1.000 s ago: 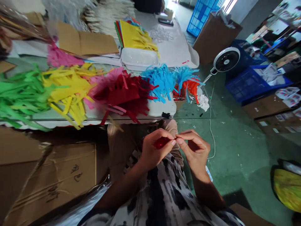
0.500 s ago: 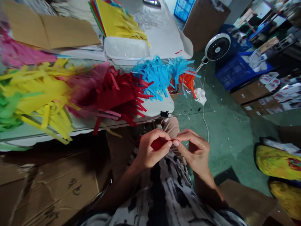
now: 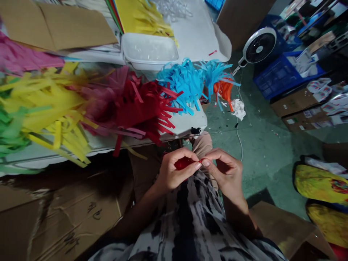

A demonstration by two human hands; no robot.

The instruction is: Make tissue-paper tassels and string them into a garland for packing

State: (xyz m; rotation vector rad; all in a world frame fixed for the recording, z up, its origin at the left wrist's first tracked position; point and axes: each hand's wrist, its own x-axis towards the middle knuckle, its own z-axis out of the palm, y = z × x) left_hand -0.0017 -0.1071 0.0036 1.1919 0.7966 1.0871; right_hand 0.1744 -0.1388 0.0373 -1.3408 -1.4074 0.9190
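My left hand (image 3: 176,170) and my right hand (image 3: 224,170) meet in front of my lap, their fingertips pinching a small wad of red tissue paper (image 3: 182,163). Most of the wad sits inside my left fingers, and my right fingertips press its end. Beyond my hands, on the table edge, lie bunches of fringed paper: red (image 3: 136,107), blue (image 3: 185,81), yellow (image 3: 51,116) and orange (image 3: 224,90). Neither hand touches these bunches. A small black clip (image 3: 195,130) sits at the table edge just above my hands.
A white plastic tub (image 3: 149,50) and flat cardboard (image 3: 73,25) lie on the table beyond the fringes. A cardboard sheet (image 3: 73,214) is at my left. To the right, a floor fan (image 3: 258,45), blue crates (image 3: 280,76) and cartons stand on the green floor.
My hands stay pinched on the red paper. The view has shifted slightly, moving the table and fan higher in the picture.
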